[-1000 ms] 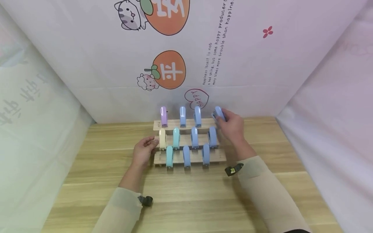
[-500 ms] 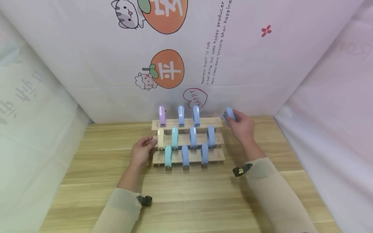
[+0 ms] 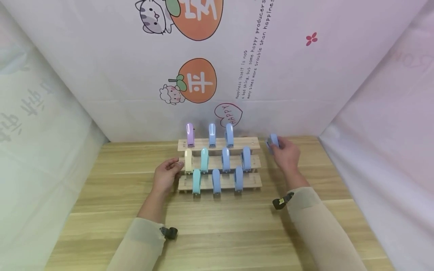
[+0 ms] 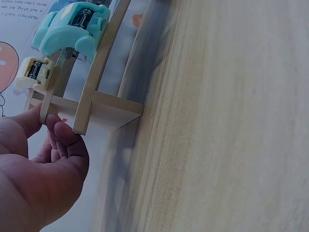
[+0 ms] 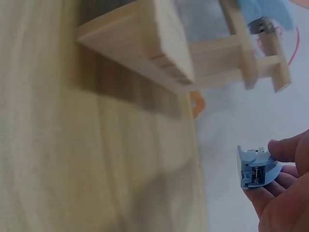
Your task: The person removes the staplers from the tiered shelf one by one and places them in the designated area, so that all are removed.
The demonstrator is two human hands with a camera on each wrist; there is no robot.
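Observation:
A three-tier wooden rack (image 3: 203, 182) carries small staplers in three rows: a purple stapler (image 3: 190, 134) and two blue ones on the back tier, a cream stapler (image 3: 188, 161), a teal one and two blue ones on the middle tier, a teal stapler (image 3: 196, 181) and two blue ones in front. My left hand (image 3: 165, 174) pinches the left end of the middle tier, as the left wrist view shows. Right of the rack, my right hand (image 3: 286, 154) holds a blue stapler (image 5: 258, 169) between thumb and fingers, apart from the rack.
The rack stands on a wood-grain table (image 3: 217, 233) near its back edge. Behind it rises a white printed cloth (image 3: 278, 113), with pale cloth walls at both sides. A small dark wrist camera sits at each cuff.
My right hand has moved right, off the back tier's right end, with the blue stapler, and then slightly lower in view. My left hand stays at the rack's left end.

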